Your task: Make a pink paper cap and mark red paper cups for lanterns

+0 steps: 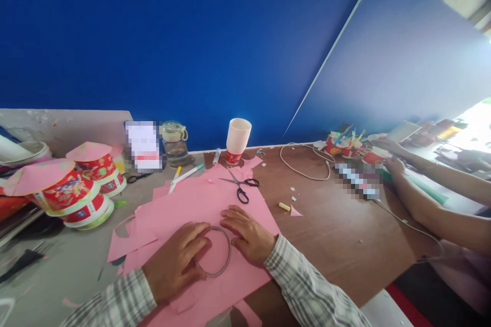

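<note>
Our left hand [174, 258] and right hand [249, 235] bracket a thin grey ring [230, 251] lying on pink paper [199, 207], both grips loose, fingers spread, presumably to steady it; black-handled scissors [238, 182] rest beyond.

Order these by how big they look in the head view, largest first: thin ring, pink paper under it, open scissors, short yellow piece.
1. Pink paper
2. Thin ring and open scissors: too alike to rank, and the ring is nearer the camera
3. Short yellow piece
</note>
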Tool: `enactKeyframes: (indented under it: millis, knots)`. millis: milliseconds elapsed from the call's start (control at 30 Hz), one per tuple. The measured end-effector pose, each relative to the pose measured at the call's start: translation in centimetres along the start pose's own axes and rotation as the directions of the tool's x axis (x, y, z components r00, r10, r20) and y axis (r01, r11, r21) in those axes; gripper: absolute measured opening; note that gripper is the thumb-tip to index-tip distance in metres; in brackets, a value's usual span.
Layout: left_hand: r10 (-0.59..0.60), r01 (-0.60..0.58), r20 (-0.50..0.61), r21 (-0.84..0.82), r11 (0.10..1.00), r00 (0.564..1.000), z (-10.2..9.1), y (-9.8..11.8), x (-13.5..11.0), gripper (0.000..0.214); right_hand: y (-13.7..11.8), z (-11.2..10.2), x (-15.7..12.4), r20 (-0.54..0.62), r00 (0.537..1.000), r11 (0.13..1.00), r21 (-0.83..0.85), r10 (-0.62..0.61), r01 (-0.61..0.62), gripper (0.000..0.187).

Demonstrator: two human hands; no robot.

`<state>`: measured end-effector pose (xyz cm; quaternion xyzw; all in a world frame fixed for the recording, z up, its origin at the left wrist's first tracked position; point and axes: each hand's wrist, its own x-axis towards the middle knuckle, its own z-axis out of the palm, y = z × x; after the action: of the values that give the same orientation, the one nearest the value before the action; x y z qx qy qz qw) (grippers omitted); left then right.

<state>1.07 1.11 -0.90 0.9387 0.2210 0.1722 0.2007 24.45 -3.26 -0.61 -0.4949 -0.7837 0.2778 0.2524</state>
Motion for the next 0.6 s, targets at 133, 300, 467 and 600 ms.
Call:
enactKeyframes:
  millis: [133, 300, 467, 600]
  knots:
    - [0.003, -0.003, -0.002, -0.009, 1.000, 1.000, 0.0, 0.0, 0.0, 0.049, 0.0, -0.1, 0.0, -0.043, 0.999, 0.999, 0.021, -0.030, 0.031, 0.046]
    - [-0.017, 0.016, -0.010, -0.063, 0.998, 1.000, 0.0, -0.1, 0.1, 0.055, -1.4, -0.5, 0.2, -0.183, 0.981, 0.995, 0.063, -0.069, 0.082, 0.038]
    - [-0.065, 0.058, -0.043, -0.143, 0.988, 0.997, 0.0, 0.2, 0.4, 0.075, -3.5, 0.5, 0.1, -0.111, 0.987, 0.993, 0.004, -0.114, 0.115, 0.063]
    - [-0.049, 0.037, -0.066, -0.168, 0.985, 0.997, -0.2, 0.6, 0.6, 0.082, -4.0, 1.7, -0.1, -0.037, 0.994, 0.995, -0.011, -0.099, 0.099, 0.089]
